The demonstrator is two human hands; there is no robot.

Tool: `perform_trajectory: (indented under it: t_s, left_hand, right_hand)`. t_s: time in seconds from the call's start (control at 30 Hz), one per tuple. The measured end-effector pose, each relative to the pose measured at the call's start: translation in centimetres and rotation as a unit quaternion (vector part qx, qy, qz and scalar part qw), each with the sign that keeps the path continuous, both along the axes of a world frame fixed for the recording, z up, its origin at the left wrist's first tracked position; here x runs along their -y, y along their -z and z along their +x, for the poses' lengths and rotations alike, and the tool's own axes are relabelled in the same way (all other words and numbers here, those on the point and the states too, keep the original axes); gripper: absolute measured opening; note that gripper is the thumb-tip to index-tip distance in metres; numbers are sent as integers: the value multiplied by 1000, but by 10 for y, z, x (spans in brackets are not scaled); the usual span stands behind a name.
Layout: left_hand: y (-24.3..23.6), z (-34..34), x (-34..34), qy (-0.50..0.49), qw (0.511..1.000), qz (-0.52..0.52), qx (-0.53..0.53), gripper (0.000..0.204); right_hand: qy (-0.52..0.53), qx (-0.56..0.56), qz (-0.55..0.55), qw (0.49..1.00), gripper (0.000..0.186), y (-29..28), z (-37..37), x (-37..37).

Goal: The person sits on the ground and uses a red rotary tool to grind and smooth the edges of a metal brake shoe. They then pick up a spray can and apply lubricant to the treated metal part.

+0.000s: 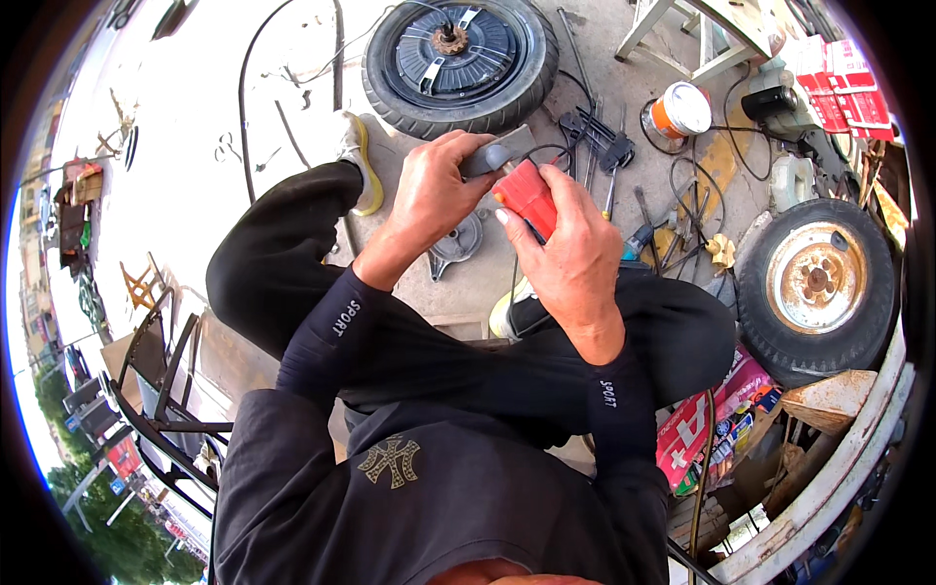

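My left hand (439, 190) is closed around a flat grey piece (495, 149), pinching it between thumb and fingers. In my right hand (567, 249) is a red hand-held tool (527, 198) with a short shaft and a rounded grey tip. That tip meets or nearly meets the grey piece; contact cannot be made out. Below my hands lies a round grey metal cover (458, 244) with lugs, partly hidden by my left hand. Just beyond them, a black-tyred hub motor wheel (456, 58) lies flat on the ground.
Black cables and several hand tools (597, 141) lie right of the motor wheel. Further right are an orange-and-white tub (680, 110), a rusty-rimmed wheel (817, 278) and red-and-white boxes (843, 86). A stool (697, 39) stands at the far right, a black folding chair (161, 400) at left.
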State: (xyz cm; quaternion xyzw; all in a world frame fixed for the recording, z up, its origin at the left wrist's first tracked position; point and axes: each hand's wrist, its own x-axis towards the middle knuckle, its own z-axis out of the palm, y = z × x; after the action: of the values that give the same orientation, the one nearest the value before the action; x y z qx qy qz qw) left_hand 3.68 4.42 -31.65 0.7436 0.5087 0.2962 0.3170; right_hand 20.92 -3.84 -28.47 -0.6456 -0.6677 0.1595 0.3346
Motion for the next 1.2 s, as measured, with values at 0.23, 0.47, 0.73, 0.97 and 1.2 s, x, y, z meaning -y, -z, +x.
perform_trajectory:
  t_s: [0.23, 0.47, 0.73, 0.97, 1.2]
  left_hand:
    - [-3, -2, 1, -5, 999, -40, 18, 39]
    - [-4, -1, 1, 4, 1000, -9, 9, 38]
    - [-1, -1, 3, 24, 1000, 18, -7, 41]
    - [-2, 0, 2, 21, 1000, 12, -16, 43]
    - [-9, -1, 3, 8, 1000, -12, 10, 37]
  right_hand:
    - [25, -4, -11, 1000, 57, -5, 7, -4]
    - [41, 21, -1, 999, 57, -2, 11, -9]
    - [29, 24, -4, 999, 57, -5, 4, -6]
    - [42, 67, 9, 997, 61, 1, 6, -9]
    - [89, 98, -23, 991, 52, -2, 19, -14]
